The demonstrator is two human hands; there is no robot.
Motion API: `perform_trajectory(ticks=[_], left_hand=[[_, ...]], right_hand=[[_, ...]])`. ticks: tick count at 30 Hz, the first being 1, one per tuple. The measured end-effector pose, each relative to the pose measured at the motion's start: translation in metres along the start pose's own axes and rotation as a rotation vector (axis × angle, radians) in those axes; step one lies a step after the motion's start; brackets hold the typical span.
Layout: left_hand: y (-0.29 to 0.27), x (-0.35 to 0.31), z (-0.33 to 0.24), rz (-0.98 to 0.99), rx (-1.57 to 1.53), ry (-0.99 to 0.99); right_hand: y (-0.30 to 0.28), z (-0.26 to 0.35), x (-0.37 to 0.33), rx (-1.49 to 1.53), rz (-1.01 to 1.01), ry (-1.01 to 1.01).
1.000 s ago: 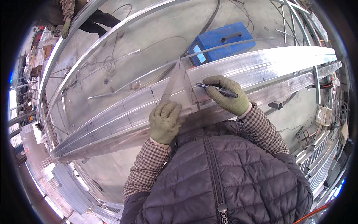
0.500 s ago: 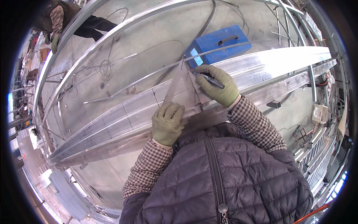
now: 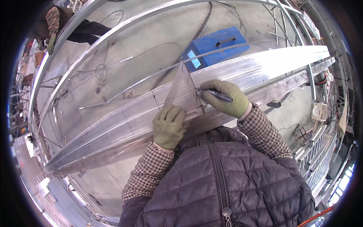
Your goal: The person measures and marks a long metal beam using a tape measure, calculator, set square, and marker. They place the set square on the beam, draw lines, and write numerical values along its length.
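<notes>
A long silvery metal profile (image 3: 130, 121) lies crosswise in front of me, with dark lines drawn across it. On top of it rests a clear triangular set square (image 3: 180, 90), its point toward the far edge. My left hand (image 3: 168, 126), in a green work glove, is closed over the set square's near left corner and holds it against the metal. A dark marker pen (image 3: 220, 96) is gripped in my gloved right hand (image 3: 232, 100). Its tip is at the set square's right edge, about midway along, where a dark line runs.
Behind the profile, a blue box (image 3: 216, 48) with a black handle stands on the floor. Thin metal bars and cables (image 3: 204, 24) lie around it. A curved metal frame (image 3: 124, 24) arches beyond. At the far left, another person (image 3: 56, 22) stands with a gloved hand on the frame.
My right hand and the marker pen have come nearer to me along the set square's right edge. The left hand stays on the set square. The whole view has shifted slightly.
</notes>
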State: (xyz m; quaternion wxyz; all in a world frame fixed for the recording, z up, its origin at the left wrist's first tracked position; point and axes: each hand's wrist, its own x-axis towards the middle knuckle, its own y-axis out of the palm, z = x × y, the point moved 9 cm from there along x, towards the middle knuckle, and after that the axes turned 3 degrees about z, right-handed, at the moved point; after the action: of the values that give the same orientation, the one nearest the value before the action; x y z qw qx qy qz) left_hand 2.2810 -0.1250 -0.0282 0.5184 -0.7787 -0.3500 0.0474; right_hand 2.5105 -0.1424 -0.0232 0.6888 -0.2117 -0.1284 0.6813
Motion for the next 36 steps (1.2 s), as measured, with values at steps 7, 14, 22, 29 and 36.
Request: perform_trajectory(ticks=[7,14,22,29,36], left_hand=[[-0.004,0.000,-0.002,-0.041,0.025,0.027],[0.005,0.014,-0.017,-0.059,0.033,0.076],[0.059,0.075,-0.070,-0.008,0.039,0.089],[0.066,0.083,-0.083,0.000,0.090,-0.023],[0.067,0.084,-0.085,-0.008,0.095,-0.042]], right_hand=[[-0.005,-0.001,-0.049,0.028,0.108,-0.043],[-0.057,-0.035,-0.050,0.196,-0.093,0.079],[-0.117,-0.085,-0.048,0.268,-0.190,0.041],[-0.137,-0.091,-0.045,0.262,-0.097,-0.073],[-0.135,-0.091,-0.031,0.275,-0.026,-0.035]])
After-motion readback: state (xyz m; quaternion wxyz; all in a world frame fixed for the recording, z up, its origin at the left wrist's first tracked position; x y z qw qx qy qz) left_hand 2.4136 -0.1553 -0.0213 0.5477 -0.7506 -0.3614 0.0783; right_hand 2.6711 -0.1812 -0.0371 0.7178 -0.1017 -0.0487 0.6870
